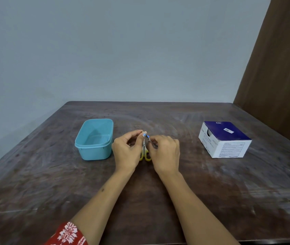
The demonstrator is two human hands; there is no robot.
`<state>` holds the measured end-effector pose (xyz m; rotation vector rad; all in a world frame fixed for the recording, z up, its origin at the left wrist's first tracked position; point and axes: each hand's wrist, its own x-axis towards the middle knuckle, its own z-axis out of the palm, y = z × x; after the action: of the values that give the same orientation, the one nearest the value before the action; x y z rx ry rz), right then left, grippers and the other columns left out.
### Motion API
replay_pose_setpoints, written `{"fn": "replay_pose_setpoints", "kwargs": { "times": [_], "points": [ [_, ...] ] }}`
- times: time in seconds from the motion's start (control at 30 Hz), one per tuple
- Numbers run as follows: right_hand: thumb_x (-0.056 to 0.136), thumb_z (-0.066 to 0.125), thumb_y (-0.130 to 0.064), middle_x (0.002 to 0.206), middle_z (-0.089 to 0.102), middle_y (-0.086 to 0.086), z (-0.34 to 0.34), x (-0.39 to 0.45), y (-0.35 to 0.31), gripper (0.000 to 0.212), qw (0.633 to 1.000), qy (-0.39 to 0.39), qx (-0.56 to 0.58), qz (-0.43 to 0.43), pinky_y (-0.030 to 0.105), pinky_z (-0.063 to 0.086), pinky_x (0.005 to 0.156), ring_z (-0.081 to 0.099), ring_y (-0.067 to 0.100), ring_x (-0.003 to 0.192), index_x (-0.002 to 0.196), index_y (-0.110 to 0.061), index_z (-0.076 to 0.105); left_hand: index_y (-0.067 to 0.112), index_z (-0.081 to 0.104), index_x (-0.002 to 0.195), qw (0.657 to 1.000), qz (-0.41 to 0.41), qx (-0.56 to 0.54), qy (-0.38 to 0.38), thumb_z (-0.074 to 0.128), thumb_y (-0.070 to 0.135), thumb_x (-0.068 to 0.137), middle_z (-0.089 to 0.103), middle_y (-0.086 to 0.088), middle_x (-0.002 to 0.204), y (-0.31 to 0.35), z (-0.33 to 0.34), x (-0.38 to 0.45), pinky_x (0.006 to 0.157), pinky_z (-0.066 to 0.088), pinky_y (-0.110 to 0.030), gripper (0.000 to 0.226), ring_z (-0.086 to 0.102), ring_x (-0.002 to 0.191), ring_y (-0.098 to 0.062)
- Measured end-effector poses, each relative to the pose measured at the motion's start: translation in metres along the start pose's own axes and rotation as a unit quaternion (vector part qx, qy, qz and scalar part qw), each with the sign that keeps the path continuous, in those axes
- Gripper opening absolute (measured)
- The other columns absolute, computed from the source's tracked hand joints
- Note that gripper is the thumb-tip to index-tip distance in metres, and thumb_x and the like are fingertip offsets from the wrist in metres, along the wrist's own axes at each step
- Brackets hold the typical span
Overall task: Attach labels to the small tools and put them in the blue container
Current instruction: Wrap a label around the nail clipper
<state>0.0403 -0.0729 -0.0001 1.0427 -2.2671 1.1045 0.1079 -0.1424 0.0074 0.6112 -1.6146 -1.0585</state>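
Observation:
Small scissors with yellow handles lie between my hands at the table's middle, blades pointing away from me. My left hand and my right hand both pinch a small blue label just above the blade tips. The fingers hide most of the label and part of the blades. A light blue container, open and with nothing inside, stands just left of my left hand.
A white and dark blue cardboard box sits at the right of the brown wooden table. A brown wooden panel rises at the far right. A pale wall stands behind the table.

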Motion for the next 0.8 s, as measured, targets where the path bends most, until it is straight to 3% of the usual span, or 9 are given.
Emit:
{"fn": "replay_pose_setpoints", "kwargs": {
  "times": [0.13, 0.3, 0.43, 0.53, 0.8],
  "points": [
    [0.078, 0.064, -0.021, 0.069, 0.067, -0.002, -0.0015, -0.001, -0.0034, 0.006, 0.998, 0.032, 0.028, -0.039, 0.035, 0.041, 0.072, 0.06, 0.019, 0.068, 0.078, -0.018, 0.07, 0.009, 0.074, 0.092, 1.0, 0.002, 0.002, -0.003, 0.072, 0.014, 0.079, 0.072, 0.004, 0.08, 0.0, -0.0004, -0.0006, 0.067, 0.049, -0.008, 0.014, 0.065, 0.073, 0.006],
    [0.079, 0.066, -0.019, 0.066, 0.066, -0.002, 0.001, -0.0001, 0.001, 0.007, 1.0, 0.01, 0.009, -0.003, 0.03, 0.032, 0.075, 0.06, 0.021, 0.068, 0.074, -0.018, 0.069, 0.008, 0.074, 0.092, 1.0, -0.005, -0.002, 0.001, 0.072, 0.013, 0.079, 0.07, 0.007, 0.078, -0.0009, 0.0, -0.0001, 0.066, 0.048, -0.007, 0.014, 0.064, 0.07, 0.009],
    [0.077, 0.066, -0.021, 0.067, 0.067, -0.002, 0.0004, -0.0011, -0.0032, 0.005, 0.999, 0.033, 0.016, -0.033, 0.034, 0.04, 0.072, 0.061, 0.019, 0.067, 0.076, -0.019, 0.071, 0.009, 0.075, 0.091, 1.0, -0.008, -0.005, 0.003, 0.072, 0.012, 0.079, 0.07, 0.006, 0.078, -0.0023, 0.0003, 0.0006, 0.066, 0.048, -0.007, 0.013, 0.064, 0.07, 0.007],
    [0.077, 0.069, -0.018, 0.066, 0.068, -0.001, 0.0022, -0.0007, -0.0005, 0.003, 1.0, 0.016, 0.006, 0.003, 0.033, 0.035, 0.073, 0.062, 0.021, 0.068, 0.074, -0.019, 0.071, 0.009, 0.074, 0.092, 1.0, -0.01, -0.004, 0.003, 0.072, 0.013, 0.079, 0.071, 0.006, 0.079, -0.002, 0.0004, 0.0007, 0.065, 0.049, -0.007, 0.013, 0.064, 0.07, 0.008],
    [0.074, 0.07, -0.019, 0.064, 0.066, -0.003, -0.0004, -0.002, -0.0027, 0.001, 0.998, 0.061, 0.029, -0.021, 0.034, 0.039, 0.071, 0.061, 0.018, 0.063, 0.074, -0.019, 0.069, 0.012, 0.074, 0.095, 0.999, -0.025, -0.021, -0.018, 0.076, 0.017, 0.075, 0.071, 0.009, 0.081, 0.0015, -0.0003, -0.001, 0.072, 0.052, -0.012, 0.021, 0.066, 0.075, 0.006]
  ]
}}
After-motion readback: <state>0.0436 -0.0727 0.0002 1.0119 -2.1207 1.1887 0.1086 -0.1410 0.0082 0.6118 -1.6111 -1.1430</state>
